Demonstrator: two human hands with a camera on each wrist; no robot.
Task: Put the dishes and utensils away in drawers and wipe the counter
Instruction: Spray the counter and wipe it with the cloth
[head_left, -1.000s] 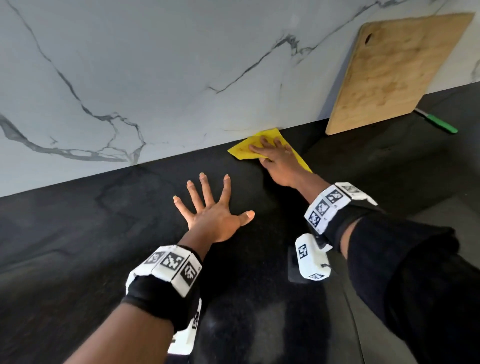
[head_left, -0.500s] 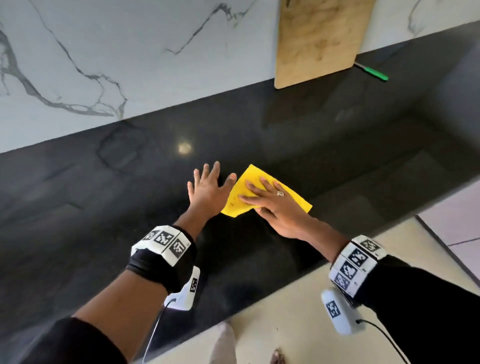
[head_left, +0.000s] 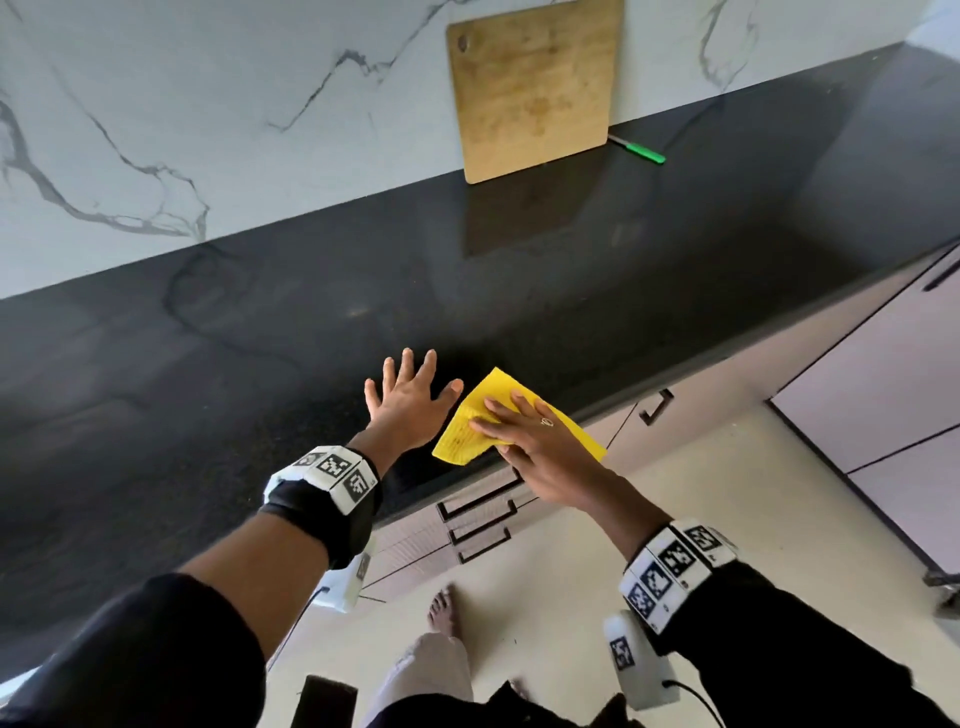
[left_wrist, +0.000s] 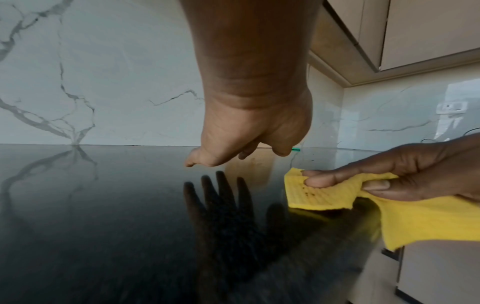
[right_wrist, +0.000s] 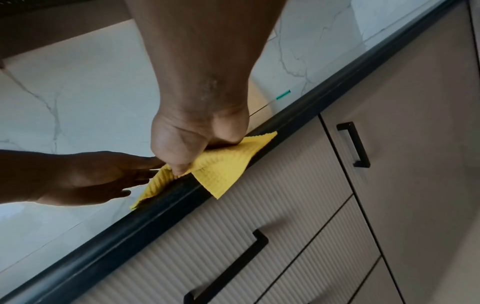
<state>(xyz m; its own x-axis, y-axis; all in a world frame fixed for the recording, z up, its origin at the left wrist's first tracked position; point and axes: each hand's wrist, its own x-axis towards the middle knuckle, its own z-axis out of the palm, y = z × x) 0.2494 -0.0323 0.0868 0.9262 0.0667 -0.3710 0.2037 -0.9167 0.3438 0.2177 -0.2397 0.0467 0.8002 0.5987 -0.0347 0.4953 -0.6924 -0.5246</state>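
Yellow ribbed cloth (head_left: 470, 434) has been pulled from the back wall to the black counter's (head_left: 260, 338) front edge, pinched by right hand (head_left: 540, 457); left hand (head_left: 410, 400) is spread flat beside it. This strip looks wiped.

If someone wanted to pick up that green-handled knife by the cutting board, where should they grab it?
By the green handle, coming from the right. The knife lies flat on the counter with its blade end tucked behind the leaning cutting board, so only the handle end sticks out free.

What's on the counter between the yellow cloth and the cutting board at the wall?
Nothing: in the head view, only bare black counter separates the yellow cloth from the wooden cutting board.
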